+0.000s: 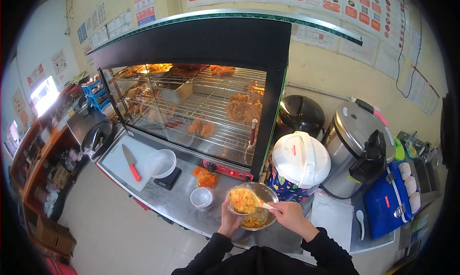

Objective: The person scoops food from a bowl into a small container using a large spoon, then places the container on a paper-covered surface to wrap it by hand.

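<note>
My left hand grips a small plastic bowl heaped with yellow-orange food, perhaps fried rice. In my right hand is a pale serving spoon, its head resting on that food. Both are held over a stainless steel mixing bowl, which has more of the same food at the bottom. Left of it stand stacked small clear bowls. Behind those, a clear bag of orange food lies on the steel counter.
A glass food warmer with fried chicken runs along the back. At left are a red-handled knife on a white cutting board and a plastic tub on a black scale. Rice cookers and a blue cooler bag stand right.
</note>
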A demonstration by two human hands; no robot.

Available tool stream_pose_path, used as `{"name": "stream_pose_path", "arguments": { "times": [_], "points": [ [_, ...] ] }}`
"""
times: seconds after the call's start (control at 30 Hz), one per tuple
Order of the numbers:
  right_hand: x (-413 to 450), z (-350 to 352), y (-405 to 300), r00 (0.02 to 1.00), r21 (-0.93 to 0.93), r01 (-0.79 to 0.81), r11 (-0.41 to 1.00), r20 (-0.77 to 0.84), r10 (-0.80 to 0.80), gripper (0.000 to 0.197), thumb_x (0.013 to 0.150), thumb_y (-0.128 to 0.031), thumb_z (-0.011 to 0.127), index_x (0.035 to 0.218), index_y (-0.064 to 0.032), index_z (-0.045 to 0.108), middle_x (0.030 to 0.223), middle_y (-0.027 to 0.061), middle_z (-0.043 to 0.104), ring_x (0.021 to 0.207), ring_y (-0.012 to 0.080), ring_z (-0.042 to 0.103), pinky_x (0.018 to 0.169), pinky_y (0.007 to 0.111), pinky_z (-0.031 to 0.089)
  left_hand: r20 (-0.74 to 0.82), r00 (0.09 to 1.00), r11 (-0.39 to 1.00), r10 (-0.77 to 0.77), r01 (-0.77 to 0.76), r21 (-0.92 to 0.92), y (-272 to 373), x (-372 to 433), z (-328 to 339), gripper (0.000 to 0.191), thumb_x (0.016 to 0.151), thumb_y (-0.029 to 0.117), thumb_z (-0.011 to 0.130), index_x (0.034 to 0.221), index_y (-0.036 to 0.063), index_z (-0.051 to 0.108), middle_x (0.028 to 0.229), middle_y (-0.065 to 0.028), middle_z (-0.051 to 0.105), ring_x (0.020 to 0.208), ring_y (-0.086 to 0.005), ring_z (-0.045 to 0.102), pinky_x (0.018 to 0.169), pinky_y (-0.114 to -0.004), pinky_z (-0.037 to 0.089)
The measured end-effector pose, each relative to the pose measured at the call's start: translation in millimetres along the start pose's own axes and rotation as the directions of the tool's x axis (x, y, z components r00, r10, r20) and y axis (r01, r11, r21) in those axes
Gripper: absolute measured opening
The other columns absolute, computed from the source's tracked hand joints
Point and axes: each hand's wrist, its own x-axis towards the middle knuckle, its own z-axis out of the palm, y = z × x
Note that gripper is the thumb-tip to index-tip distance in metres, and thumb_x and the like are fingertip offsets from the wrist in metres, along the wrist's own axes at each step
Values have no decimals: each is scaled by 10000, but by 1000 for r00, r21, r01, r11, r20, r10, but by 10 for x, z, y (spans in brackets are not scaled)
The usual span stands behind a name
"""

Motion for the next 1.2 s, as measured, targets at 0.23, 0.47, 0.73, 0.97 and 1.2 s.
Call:
{"name": "stream_pose_path", "arguments": {
  "times": [0.23, 0.47, 0.73, 0.97, 1.2],
  "points": [
    [18, -336, -46, 984, -457, 144, 878, -31, -177, 308, 657, -99, 558, 940, -204, 623, 641, -7, 465, 568, 148, 525, 448, 298, 409, 0, 993, 990, -119, 118, -71, -79, -40, 133, 613, 804, 502, 366, 1254, 88, 332, 1253, -120, 394, 1143, -283, 398, 941, -466, 324],
    [-68, -654, -234, 943, -454, 332, 827, 138, -303, 309, 674, -90, 525, 948, -206, 611, 673, 0, 461, 610, 165, 500, 484, 297, 387, 24, 987, 986, -160, 161, -37, 12, -27, 131, 612, 808, 496, 365, 1252, 76, 332, 1254, -138, 388, 1151, -298, 386, 949, -475, 311],
    [63, -785, -262, 940, -570, 339, 748, 185, -286, 291, 672, -109, 524, 946, -173, 599, 711, 0, 472, 671, 159, 500, 514, 290, 378, 9, 985, 984, -175, 175, -36, 74, -75, 158, 601, 823, 487, 354, 1249, 64, 327, 1234, -153, 407, 1130, -298, 414, 913, -448, 370],
    [168, -647, -189, 927, -494, 373, 785, 235, -293, 259, 676, -118, 535, 918, -173, 611, 692, 13, 495, 631, 180, 530, 504, 305, 416, -24, 991, 991, -134, 133, -24, 155, -140, 158, 591, 832, 484, 319, 1238, 55, 338, 1237, -144, 408, 1117, -300, 425, 900, -456, 380],
    [10, 142, 521, 902, -589, -76, 804, 304, 307, 173, 729, -60, 469, 825, -62, 613, 713, 88, 570, 631, 275, 584, 525, 386, 456, -124, 948, 956, 292, -294, -2, 288, -348, -214, 634, 790, 540, 319, 1229, 85, 363, 1204, -110, 450, 1088, -280, 455, 898, -449, 369]
  ]
}}
